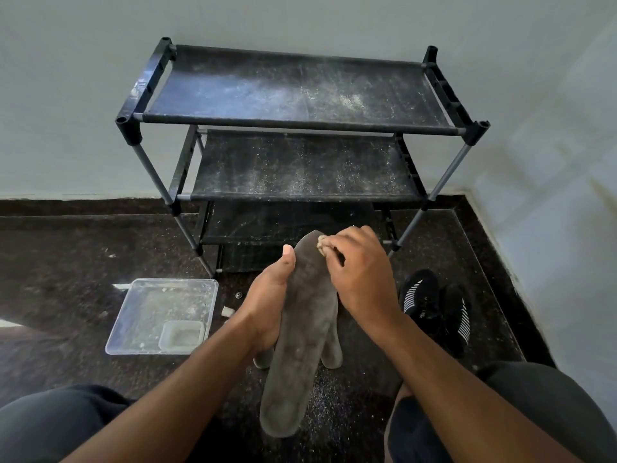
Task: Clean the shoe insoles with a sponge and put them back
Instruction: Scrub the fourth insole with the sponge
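Risk: our left hand (pixel 267 295) grips the insole (pixel 300 329) mid-length; our right hand (pixel 354 269), pinching the sponge (pixel 322 245), could fold its toe.

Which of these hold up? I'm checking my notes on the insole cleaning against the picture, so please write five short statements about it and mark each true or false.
1. The left hand holds the grey insole. True.
2. The right hand presses a sponge near the insole's far tip. True.
3. The black shoes sit on the top shelf of the shoe rack. False: they stand on the floor, to the person's right.
4. The clear plastic tray lies on the floor, to the person's left. True.
5. The rack's shelves are spotless. False: they are dusted with pale specks.
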